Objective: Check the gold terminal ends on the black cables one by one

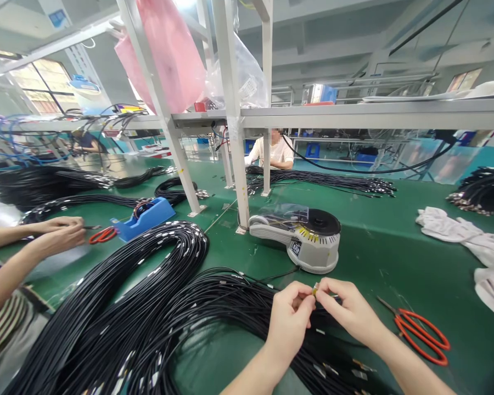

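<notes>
My left hand (290, 318) and my right hand (349, 312) meet just above a heap of black cables (214, 312) on the green table (395, 258). Both hands are closed in a pinch on a small yellowish piece (315, 289) at the end of one black cable. A grey automatic tape dispenser (302, 236) stands right behind my hands. Red-handled scissors (422, 334) lie on the table to the right of my right hand.
A co-worker's hands (60, 233) work at the left near red scissors (102, 236) and a blue tape dispenser (146, 216). White cloths (473, 247) lie at the right. More cable bundles (325, 181) and white frame posts (236, 137) stand behind; another person (274, 151) sits opposite.
</notes>
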`<move>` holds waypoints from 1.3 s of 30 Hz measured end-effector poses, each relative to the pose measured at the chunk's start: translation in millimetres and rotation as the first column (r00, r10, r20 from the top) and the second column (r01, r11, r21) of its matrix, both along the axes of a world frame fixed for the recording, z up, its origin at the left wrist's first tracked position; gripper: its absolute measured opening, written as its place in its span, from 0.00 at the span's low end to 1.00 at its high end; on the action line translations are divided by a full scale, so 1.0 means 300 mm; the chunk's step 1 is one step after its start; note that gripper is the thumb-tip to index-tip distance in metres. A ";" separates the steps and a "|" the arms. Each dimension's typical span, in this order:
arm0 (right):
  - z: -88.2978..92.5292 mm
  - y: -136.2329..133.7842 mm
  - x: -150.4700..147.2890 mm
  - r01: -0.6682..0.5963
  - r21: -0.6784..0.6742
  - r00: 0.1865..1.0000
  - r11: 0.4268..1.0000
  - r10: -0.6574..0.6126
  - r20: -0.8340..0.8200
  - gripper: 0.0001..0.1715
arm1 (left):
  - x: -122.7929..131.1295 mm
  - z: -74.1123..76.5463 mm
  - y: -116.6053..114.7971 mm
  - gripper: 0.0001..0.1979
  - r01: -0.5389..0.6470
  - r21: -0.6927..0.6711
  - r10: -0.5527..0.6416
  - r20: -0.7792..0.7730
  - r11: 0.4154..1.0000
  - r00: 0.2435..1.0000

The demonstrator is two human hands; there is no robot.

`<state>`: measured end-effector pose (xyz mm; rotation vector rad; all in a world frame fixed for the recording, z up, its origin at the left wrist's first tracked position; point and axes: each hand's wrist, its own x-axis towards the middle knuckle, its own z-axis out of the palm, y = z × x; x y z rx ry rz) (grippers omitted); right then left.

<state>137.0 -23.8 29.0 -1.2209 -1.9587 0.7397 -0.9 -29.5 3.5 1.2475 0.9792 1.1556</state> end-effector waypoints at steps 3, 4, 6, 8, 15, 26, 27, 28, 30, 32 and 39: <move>0.000 0.002 -0.002 0.016 0.017 1.000 1.000 -0.016 0.024 0.16 | 0.000 0.001 -0.002 0.04 0.005 0.019 -0.005 -0.011 1.000 1.000; 0.001 0.002 -0.002 0.018 0.020 0.999 1.000 -0.019 0.028 0.16 | 0.000 0.002 -0.003 0.04 0.007 0.028 -0.006 -0.012 1.000 1.000; 0.001 0.001 -0.002 0.021 0.024 0.999 1.000 -0.021 0.027 0.16 | -0.002 0.004 -0.005 0.04 0.006 0.043 -0.005 -0.011 0.999 1.000; 0.002 0.000 -0.002 0.019 0.025 1.000 0.999 -0.020 0.020 0.15 | -0.004 0.006 -0.006 0.05 0.003 0.049 -0.002 -0.013 0.999 1.000; 0.005 -0.002 -0.003 0.007 0.034 1.000 0.999 -0.007 0.002 0.16 | -0.008 0.008 -0.008 0.04 0.025 0.081 -0.019 -0.075 0.996 0.997; -0.021 0.013 -0.004 -0.150 -0.162 0.984 0.975 0.131 -0.118 0.13 | -0.017 0.003 -0.030 0.14 -0.089 0.092 0.086 0.032 0.992 0.996; -0.031 0.021 0.003 -0.126 -0.183 0.987 0.975 0.106 -0.117 0.13 | -0.018 0.006 -0.031 0.15 -0.097 0.075 0.092 0.061 0.992 0.994; -0.041 0.030 0.010 -0.085 -0.199 0.992 0.976 0.064 -0.111 0.13 | -0.019 0.009 -0.030 0.15 -0.109 0.057 0.104 0.092 0.992 0.990; -0.056 0.043 0.025 -0.001 -0.224 0.991 0.975 -0.029 -0.132 0.13 | -0.019 0.013 -0.028 0.15 -0.131 0.022 0.126 0.155 0.991 0.980; -0.058 0.048 0.034 0.012 -0.249 0.971 0.969 -0.070 -0.227 0.13 | -0.015 0.011 -0.025 0.15 -0.104 -0.003 0.103 0.203 0.995 0.974; -0.012 0.022 0.010 -0.128 -0.237 0.919 0.963 0.025 -0.392 0.13 | 0.006 0.011 -0.028 0.13 0.027 -0.032 -0.015 0.336 0.999 0.942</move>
